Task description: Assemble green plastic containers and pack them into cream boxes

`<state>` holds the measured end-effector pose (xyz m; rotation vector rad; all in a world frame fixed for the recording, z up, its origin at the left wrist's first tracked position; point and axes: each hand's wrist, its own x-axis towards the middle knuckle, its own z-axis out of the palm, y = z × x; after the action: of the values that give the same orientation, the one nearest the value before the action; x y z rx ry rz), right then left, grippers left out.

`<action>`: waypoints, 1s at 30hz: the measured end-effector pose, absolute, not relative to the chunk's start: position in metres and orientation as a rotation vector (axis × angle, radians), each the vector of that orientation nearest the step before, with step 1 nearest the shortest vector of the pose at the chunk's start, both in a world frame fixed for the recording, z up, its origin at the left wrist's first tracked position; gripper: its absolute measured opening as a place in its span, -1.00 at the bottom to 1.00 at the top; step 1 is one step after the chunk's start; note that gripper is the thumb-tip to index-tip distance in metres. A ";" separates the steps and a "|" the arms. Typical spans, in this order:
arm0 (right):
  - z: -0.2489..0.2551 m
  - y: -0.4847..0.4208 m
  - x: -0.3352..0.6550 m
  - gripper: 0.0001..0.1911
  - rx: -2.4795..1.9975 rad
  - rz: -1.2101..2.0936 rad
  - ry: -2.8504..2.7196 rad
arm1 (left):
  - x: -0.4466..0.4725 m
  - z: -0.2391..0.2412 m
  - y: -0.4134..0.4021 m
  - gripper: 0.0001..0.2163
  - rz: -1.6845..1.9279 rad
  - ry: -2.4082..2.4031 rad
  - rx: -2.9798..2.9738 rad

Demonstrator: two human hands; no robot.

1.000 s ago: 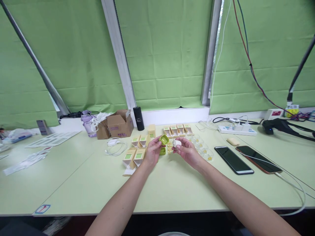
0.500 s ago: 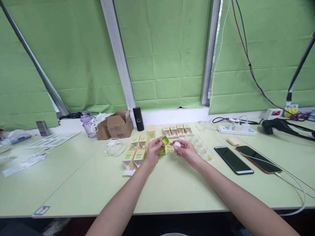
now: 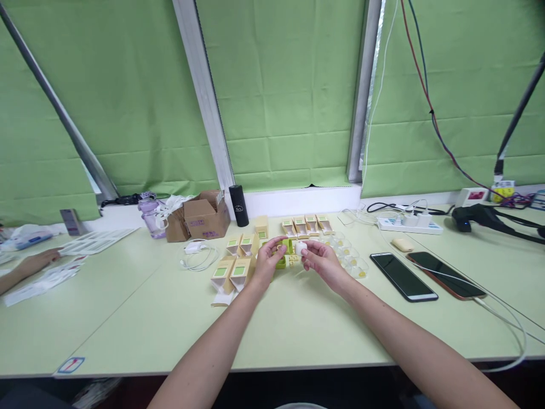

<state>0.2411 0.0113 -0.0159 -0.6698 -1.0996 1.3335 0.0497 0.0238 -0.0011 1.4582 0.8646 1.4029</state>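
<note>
Over the middle of the table my left hand [image 3: 266, 262] pinches a small green case [image 3: 286, 246]. My right hand [image 3: 321, 261] is closed on a small white rounded piece [image 3: 300, 248], which it holds right against the green case. Another green piece [image 3: 280, 262] lies on the table just under the hands. Several small cream boxes with green labels [image 3: 232, 272] stand to the left of my left hand, and a row of them [image 3: 306, 225] stands behind the hands. Clear plastic trays [image 3: 351, 258] lie to the right of my right hand.
Two phones [image 3: 402, 276] lie to the right, one on a white cable. A power strip [image 3: 409, 226], a brown carton [image 3: 200, 217], a black cylinder [image 3: 238, 205] and a white charger [image 3: 196, 248] sit around. Another person's hand [image 3: 34, 262] rests at the far left edge.
My hands have come together, so the white piece now touches the green case. Another person's hand has come into view at the far left.
</note>
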 end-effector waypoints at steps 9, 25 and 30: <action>-0.013 0.011 0.241 -0.45 -0.763 1.232 -1.198 | 0.053 -0.007 0.026 -0.51 1.408 0.852 1.600; -0.011 0.009 0.242 -0.45 -0.786 1.172 -1.280 | 0.054 -0.005 0.024 -0.53 1.387 0.897 1.723; -0.010 0.008 0.242 -0.45 -0.790 1.167 -1.290 | 0.054 -0.005 0.023 -0.54 1.381 0.897 1.709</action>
<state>0.2420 0.0076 -0.0103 -0.7898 -1.2902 1.1665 0.0539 0.0229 -0.0046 1.7091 0.8972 1.3807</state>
